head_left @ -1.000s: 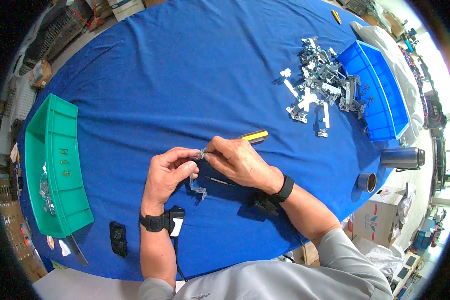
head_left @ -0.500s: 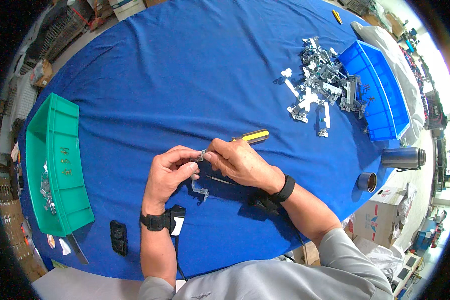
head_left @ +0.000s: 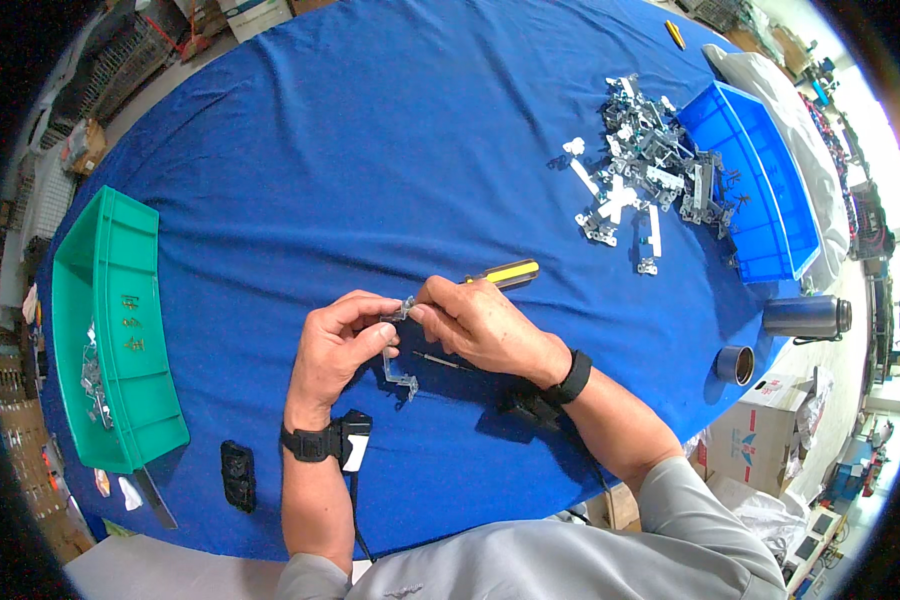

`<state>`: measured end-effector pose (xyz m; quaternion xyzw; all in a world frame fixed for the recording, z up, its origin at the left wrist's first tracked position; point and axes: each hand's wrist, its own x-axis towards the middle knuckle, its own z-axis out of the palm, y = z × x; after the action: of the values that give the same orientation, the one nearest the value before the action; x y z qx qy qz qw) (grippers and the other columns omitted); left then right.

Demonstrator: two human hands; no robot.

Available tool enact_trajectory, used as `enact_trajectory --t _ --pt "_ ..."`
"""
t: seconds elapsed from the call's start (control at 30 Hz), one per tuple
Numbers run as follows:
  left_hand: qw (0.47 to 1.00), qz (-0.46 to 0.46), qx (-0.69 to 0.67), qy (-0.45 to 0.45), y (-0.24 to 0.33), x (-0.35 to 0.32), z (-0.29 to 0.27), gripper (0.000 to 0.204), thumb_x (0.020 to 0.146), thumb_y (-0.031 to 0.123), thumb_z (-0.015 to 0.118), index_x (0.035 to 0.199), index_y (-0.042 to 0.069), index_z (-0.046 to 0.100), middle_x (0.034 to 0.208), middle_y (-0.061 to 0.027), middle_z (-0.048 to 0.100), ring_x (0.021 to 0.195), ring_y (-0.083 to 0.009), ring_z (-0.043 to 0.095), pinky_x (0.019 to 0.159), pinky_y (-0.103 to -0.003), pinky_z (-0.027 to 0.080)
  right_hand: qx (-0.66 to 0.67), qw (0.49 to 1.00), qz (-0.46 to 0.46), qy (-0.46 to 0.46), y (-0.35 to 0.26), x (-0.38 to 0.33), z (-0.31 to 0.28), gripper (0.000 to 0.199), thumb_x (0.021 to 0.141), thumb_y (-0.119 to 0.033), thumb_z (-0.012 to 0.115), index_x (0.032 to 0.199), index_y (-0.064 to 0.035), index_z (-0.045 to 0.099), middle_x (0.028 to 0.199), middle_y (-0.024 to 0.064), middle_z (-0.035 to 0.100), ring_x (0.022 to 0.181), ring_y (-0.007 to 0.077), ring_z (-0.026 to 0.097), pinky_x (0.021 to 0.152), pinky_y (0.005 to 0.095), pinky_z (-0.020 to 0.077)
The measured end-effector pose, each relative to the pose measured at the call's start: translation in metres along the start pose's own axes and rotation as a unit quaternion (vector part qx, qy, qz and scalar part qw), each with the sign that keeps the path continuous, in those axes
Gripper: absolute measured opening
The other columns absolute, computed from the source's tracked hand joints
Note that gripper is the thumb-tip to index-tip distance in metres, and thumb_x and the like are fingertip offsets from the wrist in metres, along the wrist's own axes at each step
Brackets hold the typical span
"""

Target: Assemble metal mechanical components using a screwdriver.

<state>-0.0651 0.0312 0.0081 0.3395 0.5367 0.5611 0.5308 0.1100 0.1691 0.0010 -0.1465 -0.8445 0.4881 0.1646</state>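
Note:
Near the middle of the blue cloth, my left hand is closed on a thin metal bracket, its bent lower end hanging below the fingers. My right hand pinches at the bracket's upper end, with the two hands' fingertips almost touching. Fingers cover the bracket's middle. Just beyond my right knuckles shows the yellow and black handle of a screwdriver; whether it lies on the cloth or touches the hand, I cannot tell. A slim metal rod lies under my right hand, its far end hidden.
A green bin with metal parts stands at the left, a black case-like object near it. At the right are a heap of metal brackets, a blue bin, a dark flask and a round cup.
The bracket's upper end has turned slightly between the fingertips and shows a little more. Both hands stay in almost the same place.

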Motion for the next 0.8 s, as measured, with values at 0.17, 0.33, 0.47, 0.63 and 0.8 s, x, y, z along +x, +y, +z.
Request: enact_trajectory --t 0.17,0.33,0.47,0.63,0.8 --pt "1.0 -0.006 0.0 0.011 0.002 0.0 0.002 0.024 0.09 -0.001 0.065 0.114 -0.005 0.067 0.105 -0.0076 0.064 0.085 -0.0133 0.066 0.073 -0.028 0.059 0.028 0.993 -0.077 0.084 -0.003 0.002 0.003 0.02 0.099 -0.017 0.058 0.089 -0.0004 0.057 0.065 0.0135 0.061 0.059 0.0255 0.063 0.056 0.0369 0.0461" --pt "1.0 0.007 0.007 0.005 0.001 -0.001 0.0 0.024 0.09 -0.001 0.065 0.113 -0.004 0.068 0.104 -0.0074 0.064 0.085 -0.0134 0.065 0.073 -0.028 0.059 0.004 1.0 0.026 -0.01 -0.005 0.001 -0.004 0.02 0.097 -0.017 0.059 0.088 0.0007 0.056 0.064 0.0134 0.06 0.06 0.0259 0.063 0.055 0.0362 0.0466" --pt "1.0 0.004 -0.003 0.007 0.001 0.0 0.002 0.024 0.089 -0.002 0.065 0.113 -0.004 0.068 0.104 -0.0072 0.064 0.085 -0.0133 0.065 0.073 -0.028 0.059 0.006 1.0 0.006 0.011 -0.003 0.0 -0.003 0.021 0.097 -0.017 0.058 0.087 0.001 0.055 0.063 0.0134 0.06 0.059 0.025 0.063 0.054 0.0363 0.0456" --pt "1.0 -0.003 -0.005 0.006 0.0 0.0 0.001 0.024 0.089 -0.002 0.066 0.113 -0.004 0.068 0.105 -0.0072 0.064 0.086 -0.0135 0.066 0.073 -0.028 0.059 0.042 0.997 -0.021 0.058 -0.007 0.0 -0.001 0.023 0.098 -0.019 0.058 0.087 0.0011 0.055 0.061 0.0118 0.058 0.058 0.0205 0.062 0.053 0.036 0.0454" --pt "1.0 0.01 0.023 0.001 0.001 0.0 -0.001 0.024 0.089 -0.002 0.066 0.113 -0.004 0.068 0.106 -0.0077 0.064 0.086 -0.0134 0.066 0.073 -0.028 0.059 0.04 0.999 0.021 0.017 -0.01 0.001 -0.007 0.024 0.099 -0.019 0.058 0.085 0.0009 0.056 0.06 0.0079 0.058 0.054 0.0182 0.06 0.051 0.0353 0.0445"
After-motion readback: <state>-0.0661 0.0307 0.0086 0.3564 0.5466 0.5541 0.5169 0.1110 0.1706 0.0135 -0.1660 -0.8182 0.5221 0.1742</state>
